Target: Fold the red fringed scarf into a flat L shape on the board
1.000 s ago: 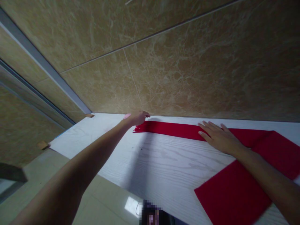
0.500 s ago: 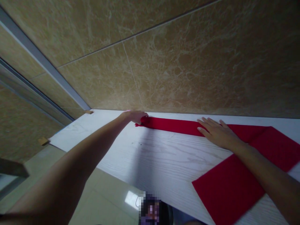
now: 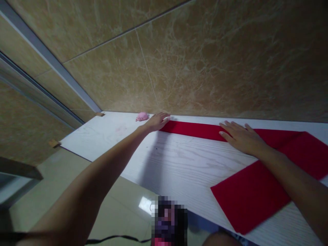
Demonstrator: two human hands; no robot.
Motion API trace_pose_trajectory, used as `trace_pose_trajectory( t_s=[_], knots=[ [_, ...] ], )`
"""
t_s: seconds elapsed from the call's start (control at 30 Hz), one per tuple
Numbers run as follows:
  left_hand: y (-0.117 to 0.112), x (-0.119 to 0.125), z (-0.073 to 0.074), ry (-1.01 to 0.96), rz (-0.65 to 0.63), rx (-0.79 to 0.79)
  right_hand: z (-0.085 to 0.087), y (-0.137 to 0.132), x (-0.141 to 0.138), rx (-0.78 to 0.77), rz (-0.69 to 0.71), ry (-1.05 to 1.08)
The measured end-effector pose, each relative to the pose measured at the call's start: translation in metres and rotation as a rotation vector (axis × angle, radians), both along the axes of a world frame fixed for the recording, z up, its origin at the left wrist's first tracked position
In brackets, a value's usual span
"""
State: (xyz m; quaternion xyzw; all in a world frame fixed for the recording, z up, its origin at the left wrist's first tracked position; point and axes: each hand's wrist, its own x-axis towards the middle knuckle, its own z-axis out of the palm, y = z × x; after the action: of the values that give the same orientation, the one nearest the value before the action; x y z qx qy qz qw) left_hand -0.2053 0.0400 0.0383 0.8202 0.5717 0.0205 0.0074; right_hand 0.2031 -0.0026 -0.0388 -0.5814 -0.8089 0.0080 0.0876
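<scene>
A long strip of red cloth (image 3: 194, 130) lies along the back of the white wood-grained board (image 3: 179, 160), close to the wall. Toward the right it folds over and angles back to the front as a broad flap (image 3: 246, 198). My left hand (image 3: 157, 121) rests over the strip's left end, fingers stretched out, hiding that end. Flat on the strip farther right is my right hand (image 3: 239, 136), its fingers spread. Just left of my left hand, a small rounded pink object (image 3: 142, 116), perhaps a toy, sits on the board.
A brown marbled tile wall (image 3: 205, 68) rises directly behind the board. Small wooden blocks (image 3: 53, 143) stand at the board's left corners. Below the front edge are the tiled floor (image 3: 120, 205), a black strap (image 3: 118, 236) and a pixelated patch.
My left hand has let go of the bunched cloth end and lies over it with fingers extended. The pink object beside it now shows plainly. My right hand stays on the cloth; the view shifts slightly.
</scene>
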Motion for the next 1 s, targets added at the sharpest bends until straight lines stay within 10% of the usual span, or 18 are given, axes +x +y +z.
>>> trace_pose_trajectory(
  t_s=[0.37,1.0],
  knots=[
    [-0.01,-0.006,-0.049,-0.123,0.201,-0.04,-0.001,0.0,0.001,-0.003,-0.02,-0.004],
    [-0.01,-0.007,-0.05,-0.171,0.212,-0.057,-0.005,0.005,0.007,-0.012,0.003,-0.01]
  ],
)
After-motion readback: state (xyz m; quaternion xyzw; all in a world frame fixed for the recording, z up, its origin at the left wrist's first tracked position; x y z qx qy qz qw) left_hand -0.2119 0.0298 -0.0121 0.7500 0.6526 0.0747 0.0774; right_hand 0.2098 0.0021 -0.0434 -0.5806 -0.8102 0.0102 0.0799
